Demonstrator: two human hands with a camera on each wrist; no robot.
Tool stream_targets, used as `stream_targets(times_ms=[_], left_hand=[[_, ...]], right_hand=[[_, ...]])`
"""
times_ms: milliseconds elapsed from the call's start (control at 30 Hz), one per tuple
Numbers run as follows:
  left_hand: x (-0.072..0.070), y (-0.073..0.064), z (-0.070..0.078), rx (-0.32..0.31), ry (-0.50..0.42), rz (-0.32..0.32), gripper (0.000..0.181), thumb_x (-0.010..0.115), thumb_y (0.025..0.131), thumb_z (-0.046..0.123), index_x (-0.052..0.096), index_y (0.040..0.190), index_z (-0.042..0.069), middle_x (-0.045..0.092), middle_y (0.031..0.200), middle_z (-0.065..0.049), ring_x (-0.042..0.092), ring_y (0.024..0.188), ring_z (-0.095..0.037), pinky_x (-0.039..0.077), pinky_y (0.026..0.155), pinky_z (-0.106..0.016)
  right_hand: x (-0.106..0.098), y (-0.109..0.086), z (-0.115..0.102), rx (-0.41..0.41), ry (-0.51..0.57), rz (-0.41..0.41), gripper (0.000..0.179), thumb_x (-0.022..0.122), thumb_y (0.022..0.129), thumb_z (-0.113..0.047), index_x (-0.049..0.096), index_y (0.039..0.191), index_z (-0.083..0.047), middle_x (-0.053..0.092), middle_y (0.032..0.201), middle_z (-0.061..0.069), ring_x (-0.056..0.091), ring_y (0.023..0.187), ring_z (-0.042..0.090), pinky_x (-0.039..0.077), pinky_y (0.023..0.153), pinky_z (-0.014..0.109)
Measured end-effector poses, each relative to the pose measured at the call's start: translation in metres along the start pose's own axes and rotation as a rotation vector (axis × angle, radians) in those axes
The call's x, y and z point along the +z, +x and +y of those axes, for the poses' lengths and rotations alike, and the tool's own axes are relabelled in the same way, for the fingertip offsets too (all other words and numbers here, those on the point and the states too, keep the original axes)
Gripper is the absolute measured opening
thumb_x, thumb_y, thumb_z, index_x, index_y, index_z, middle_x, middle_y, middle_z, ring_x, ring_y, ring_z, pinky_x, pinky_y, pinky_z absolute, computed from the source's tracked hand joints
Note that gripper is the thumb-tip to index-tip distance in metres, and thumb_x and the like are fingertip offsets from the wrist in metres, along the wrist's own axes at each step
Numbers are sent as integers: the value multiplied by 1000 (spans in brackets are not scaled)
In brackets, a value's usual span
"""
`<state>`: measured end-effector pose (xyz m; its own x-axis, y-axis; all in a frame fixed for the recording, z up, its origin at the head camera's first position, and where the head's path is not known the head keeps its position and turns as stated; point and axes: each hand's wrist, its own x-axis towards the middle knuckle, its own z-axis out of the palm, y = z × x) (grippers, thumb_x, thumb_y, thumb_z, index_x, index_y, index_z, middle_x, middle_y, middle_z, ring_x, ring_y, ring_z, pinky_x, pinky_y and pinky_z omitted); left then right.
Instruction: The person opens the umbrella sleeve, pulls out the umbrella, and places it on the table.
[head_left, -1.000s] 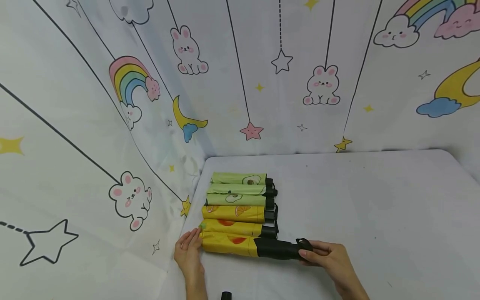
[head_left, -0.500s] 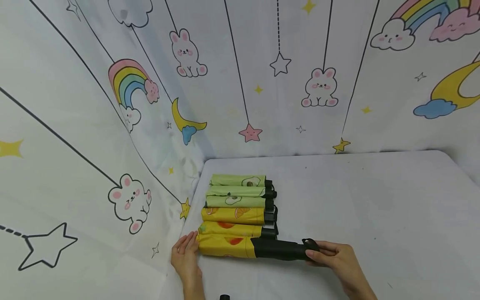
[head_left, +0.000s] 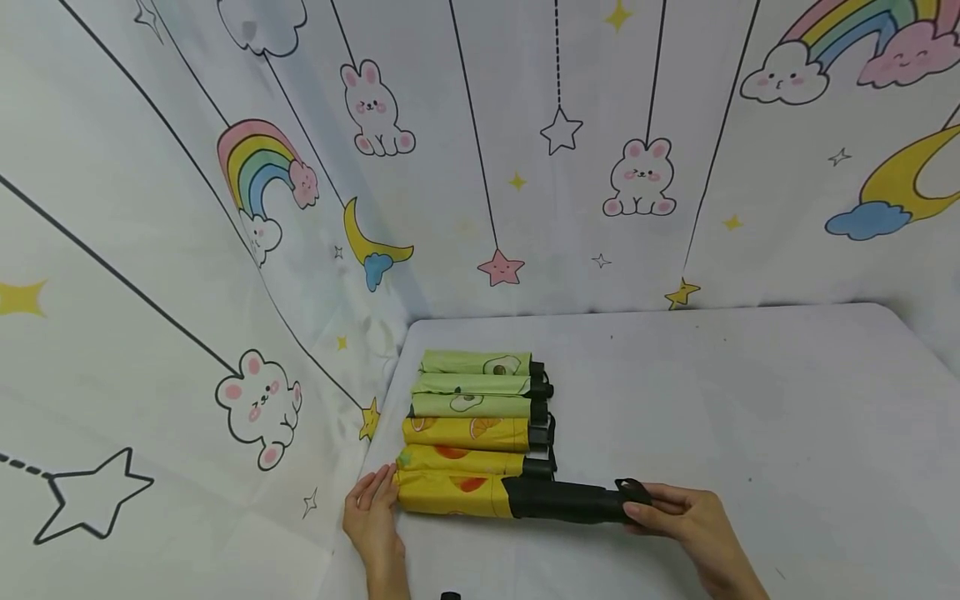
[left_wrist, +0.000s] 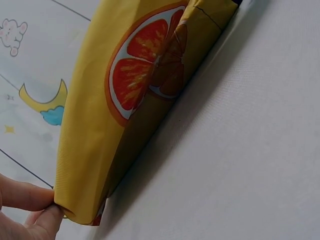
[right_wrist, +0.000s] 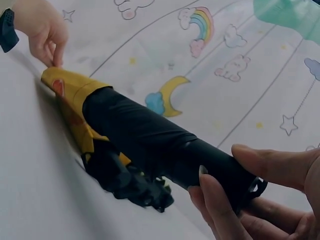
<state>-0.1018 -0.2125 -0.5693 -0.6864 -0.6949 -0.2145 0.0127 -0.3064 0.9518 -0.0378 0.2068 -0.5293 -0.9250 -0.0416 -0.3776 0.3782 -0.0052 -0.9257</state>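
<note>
A folded black umbrella sticks partway out of a yellow fabric sleeve printed with orange slices. The rest of it is hidden inside the sleeve. My left hand pinches the sleeve's closed left end between thumb and fingers; the left wrist view shows that grip at the sleeve's corner. At the other end my right hand grips the umbrella's handle end, where a small black strap loop shows. In the right wrist view, thumb and fingers lie around the black umbrella.
Behind lie several sleeved umbrellas in a row, black ends to the right: yellow ones nearer, green avocado-print ones farther. A black tip shows at the bottom edge. The white table meets a patterned cloth backdrop.
My right hand has moved to the right with the umbrella's end, and more of the black umbrella shows outside the sleeve. My left hand stays on the sleeve's end.
</note>
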Motion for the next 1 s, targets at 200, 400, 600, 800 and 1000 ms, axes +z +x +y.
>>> stream_targets(times_ms=[200,400,600,800,1000], left_hand=[[0,0,-1,0,5,6,50,63,89,-23,46,135,-12,71,122,-25,76,101,-17,59,89,-26],[0,0,-2,-11,17,11,51,63,90,-22,45,137,-11,72,122,-23,76,101,-16,59,89,-25],[-1,1,-2,-4,17,1,48,63,90,-22,47,134,-9,72,122,-22,76,101,-15,59,90,-25],[-1,0,-1,-6,4,-9,48,62,91,-21,46,134,-9,70,125,-25,76,101,-14,58,90,-25],[-1,0,-2,-24,-13,-18,49,62,90,-22,45,135,-9,70,126,-24,76,102,-15,59,90,-25]], right_hand=[[-9,-3,-1,1,-9,-8,62,80,93,-22,58,140,12,77,114,15,77,99,33,55,89,27],[-17,-5,-1,-2,-4,-14,63,79,95,-21,54,141,14,77,115,15,77,100,33,56,88,25],[-23,-5,-1,-12,1,-30,62,77,96,-20,53,142,14,76,117,13,76,102,33,56,89,25],[-26,-6,-1,-2,-13,-25,64,76,97,-21,51,144,15,76,118,14,76,103,32,54,89,24],[-29,-6,-1,7,-12,-24,68,76,97,-20,46,145,18,75,120,17,76,103,31,54,88,21]])
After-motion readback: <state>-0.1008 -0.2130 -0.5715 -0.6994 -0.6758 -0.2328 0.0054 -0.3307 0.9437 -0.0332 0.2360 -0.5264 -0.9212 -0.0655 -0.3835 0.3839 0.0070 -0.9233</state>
